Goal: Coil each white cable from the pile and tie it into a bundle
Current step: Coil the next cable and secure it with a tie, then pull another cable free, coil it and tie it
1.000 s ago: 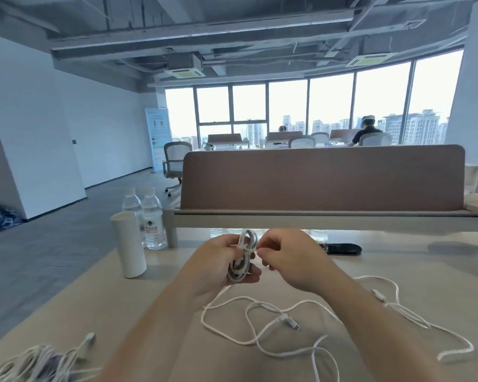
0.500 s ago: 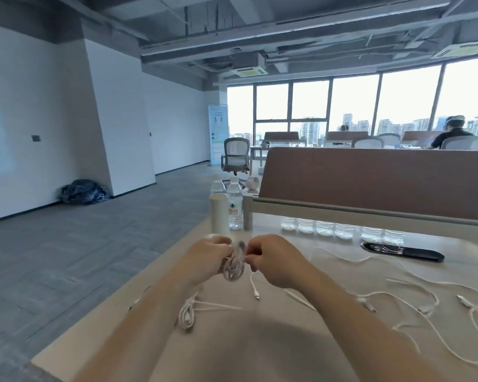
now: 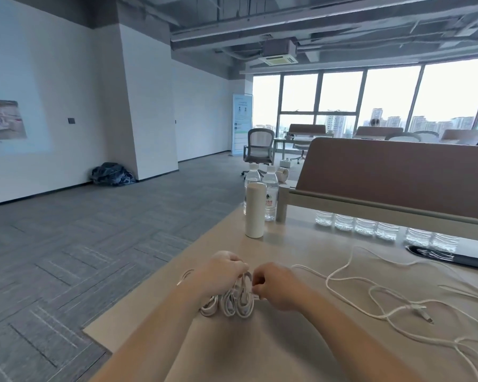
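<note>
White coil (image 3: 244, 304) near the desk's (image 3: 260, 354) left edge is gripped by the curled left hand (image 3: 222, 274) and pinched by the right hand (image 3: 277, 290), just beside two seemingly finished bundles (image 3: 209, 308), while loose cables (image 3: 370, 295) farther right lie uncoiled.

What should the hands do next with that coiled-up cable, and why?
Probably let go of it. The left hand and right hand both hold the coiled cable low at the table, right beside two bundles already lying there, so it looks ready to join them. Loose cables lie uncoiled on the right.
</note>
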`<state>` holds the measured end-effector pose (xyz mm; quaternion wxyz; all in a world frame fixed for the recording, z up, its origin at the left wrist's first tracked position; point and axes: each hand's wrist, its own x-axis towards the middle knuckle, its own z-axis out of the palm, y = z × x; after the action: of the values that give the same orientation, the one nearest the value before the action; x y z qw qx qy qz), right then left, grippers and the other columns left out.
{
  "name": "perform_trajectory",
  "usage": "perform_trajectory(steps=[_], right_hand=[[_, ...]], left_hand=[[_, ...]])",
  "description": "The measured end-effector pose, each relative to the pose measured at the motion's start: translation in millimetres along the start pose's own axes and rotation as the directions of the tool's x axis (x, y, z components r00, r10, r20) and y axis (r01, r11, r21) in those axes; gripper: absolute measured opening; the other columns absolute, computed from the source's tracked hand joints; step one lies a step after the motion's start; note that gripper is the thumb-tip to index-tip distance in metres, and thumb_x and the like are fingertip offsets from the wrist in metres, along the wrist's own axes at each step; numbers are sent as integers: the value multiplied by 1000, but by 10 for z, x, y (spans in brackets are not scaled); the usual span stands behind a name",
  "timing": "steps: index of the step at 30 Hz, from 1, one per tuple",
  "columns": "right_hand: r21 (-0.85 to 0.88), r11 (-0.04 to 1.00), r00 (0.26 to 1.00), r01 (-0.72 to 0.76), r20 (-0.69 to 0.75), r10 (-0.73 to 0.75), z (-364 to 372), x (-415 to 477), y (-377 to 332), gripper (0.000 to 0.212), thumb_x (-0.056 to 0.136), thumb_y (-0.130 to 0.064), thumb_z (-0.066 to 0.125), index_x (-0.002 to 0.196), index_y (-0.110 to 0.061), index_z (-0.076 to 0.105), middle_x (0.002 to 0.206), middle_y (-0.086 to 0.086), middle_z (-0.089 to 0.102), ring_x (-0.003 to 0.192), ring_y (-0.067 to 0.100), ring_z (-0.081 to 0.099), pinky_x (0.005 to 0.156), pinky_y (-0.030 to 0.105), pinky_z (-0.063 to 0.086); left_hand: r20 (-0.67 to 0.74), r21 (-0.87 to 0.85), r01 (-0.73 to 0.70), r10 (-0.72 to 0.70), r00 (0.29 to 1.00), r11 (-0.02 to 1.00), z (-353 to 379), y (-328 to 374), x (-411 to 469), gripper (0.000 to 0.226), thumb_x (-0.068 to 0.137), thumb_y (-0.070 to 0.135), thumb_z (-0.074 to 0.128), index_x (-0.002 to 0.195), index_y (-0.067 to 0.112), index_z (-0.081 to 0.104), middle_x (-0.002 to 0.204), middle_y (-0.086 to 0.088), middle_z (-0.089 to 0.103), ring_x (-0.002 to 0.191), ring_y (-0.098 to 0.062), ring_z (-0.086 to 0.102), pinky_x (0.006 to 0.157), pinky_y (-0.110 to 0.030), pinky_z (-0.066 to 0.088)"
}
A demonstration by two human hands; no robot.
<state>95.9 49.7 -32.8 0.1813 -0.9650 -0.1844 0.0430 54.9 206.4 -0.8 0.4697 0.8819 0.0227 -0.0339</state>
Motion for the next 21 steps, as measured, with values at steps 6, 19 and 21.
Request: perform_trajectory(steps=[6,19,21], right_hand=[[-21,999,999,26,45,-25,138,69,-11,15,87,-25,62,73,-27,61,89,6,70,90,26,65,79,34,51],[-3,1000,999,14,33,-14,84,64,62,21,88,-33,67,103,-22,77,105,1,74,96,21,66,80,26,49],[2,1000,1000,15,22,-15,17,13,89,21,89,-29,63,105,-23,77,108,0,74,98,19,66,81,25,48]], left_hand=[[20,8,8,-8,1000,1000,38,-109,85,24,95,28,62,101,7,72,102,-14,75,86,-22,67,86,-34,52],[-50,-87,-50,46,998,995,-2,-16,68,21,98,27,58,105,11,70,104,-11,74,100,-27,70,91,-42,54],[-30,-117,-58,55,998,991,17,46,48,20,100,25,57,106,10,69,104,-10,73,100,-26,70,90,-38,56]])
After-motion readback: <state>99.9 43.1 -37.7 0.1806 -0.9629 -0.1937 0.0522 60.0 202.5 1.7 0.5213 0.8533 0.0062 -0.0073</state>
